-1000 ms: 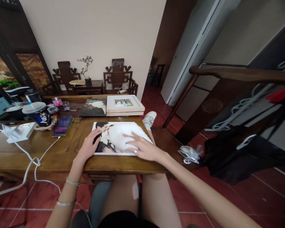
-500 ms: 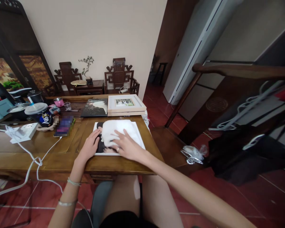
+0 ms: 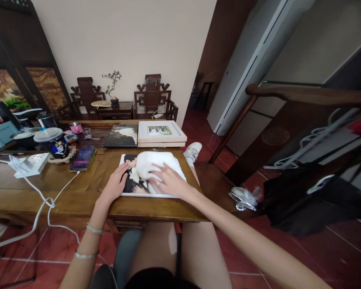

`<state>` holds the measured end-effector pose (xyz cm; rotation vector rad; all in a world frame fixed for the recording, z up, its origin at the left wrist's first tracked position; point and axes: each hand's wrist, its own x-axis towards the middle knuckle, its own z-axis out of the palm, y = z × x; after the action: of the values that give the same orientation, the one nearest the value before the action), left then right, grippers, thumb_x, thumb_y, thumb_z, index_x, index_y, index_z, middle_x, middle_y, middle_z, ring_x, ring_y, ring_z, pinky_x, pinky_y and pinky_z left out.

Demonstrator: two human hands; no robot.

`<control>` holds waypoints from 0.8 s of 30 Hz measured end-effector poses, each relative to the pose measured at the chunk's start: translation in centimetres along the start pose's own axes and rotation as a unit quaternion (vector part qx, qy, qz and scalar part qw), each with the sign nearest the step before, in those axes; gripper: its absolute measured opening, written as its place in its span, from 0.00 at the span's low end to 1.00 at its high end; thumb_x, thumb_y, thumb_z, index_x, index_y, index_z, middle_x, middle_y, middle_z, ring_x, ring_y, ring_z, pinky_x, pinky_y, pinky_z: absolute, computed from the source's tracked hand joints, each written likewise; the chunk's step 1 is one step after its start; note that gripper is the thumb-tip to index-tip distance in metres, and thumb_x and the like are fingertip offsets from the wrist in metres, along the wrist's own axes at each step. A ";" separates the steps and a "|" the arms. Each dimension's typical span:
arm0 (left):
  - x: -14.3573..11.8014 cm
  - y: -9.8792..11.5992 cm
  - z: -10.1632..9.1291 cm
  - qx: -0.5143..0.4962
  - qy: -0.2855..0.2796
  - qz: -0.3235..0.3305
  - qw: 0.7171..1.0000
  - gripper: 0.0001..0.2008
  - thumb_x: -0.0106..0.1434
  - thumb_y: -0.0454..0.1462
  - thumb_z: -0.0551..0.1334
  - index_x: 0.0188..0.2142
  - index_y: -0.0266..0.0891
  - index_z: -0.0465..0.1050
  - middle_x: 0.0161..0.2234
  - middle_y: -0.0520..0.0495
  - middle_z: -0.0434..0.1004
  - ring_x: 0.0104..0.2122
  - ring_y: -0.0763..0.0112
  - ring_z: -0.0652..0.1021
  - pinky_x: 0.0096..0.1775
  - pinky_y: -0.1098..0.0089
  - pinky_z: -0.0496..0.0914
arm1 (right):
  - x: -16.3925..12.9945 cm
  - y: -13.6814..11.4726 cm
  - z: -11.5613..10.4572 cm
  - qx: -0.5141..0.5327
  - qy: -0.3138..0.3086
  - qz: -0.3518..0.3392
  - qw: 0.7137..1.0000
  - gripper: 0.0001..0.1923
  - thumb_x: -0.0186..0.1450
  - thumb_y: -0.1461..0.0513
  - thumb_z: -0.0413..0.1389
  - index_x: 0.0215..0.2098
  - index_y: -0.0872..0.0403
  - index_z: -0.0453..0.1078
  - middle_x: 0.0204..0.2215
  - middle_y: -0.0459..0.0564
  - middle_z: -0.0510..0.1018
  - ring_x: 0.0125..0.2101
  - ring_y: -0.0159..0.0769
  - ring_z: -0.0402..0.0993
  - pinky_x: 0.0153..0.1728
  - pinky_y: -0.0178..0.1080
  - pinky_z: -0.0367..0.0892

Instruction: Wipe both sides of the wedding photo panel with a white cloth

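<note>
At table centre, near edge: photo print [image 3: 132,182] lying flat on wooden table [image 3: 63,192], white cloth [image 3: 152,164] bunched on top. Right hand [image 3: 168,182]: fingers spread and pressed flat onto cloth, nothing gripped. Left hand [image 3: 116,185]: fingers extended, resting open on print's edge at 9 o'clock, nothing gripped. At 12 o'clock of print, just beside: white picture frame [image 3: 161,134] on a stack, dark photo album [image 3: 122,136] touching it at 9 o'clock. At 10 o'clock, well apart: lidded cup [image 3: 52,141], power strip [image 3: 30,164], white cable [image 3: 48,204].
</note>
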<state>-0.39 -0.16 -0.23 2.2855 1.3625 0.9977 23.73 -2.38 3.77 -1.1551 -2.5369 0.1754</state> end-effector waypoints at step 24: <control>0.0 0.4 0.0 0.005 -0.001 -0.013 1.000 0.22 0.66 0.39 0.48 0.56 0.37 0.65 0.60 0.43 0.63 0.60 0.63 0.62 0.61 0.56 0.55 | -5.9 -3.3 -1.0 0.045 -0.006 -0.041 0.998 0.14 0.67 0.63 0.47 0.42 0.53 0.74 0.55 0.57 0.70 0.61 0.43 0.56 0.61 0.57 0.47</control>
<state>-0.16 -0.34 0.00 2.2702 1.3963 0.9822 25.36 -8.97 3.97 -1.0161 -2.5525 0.2742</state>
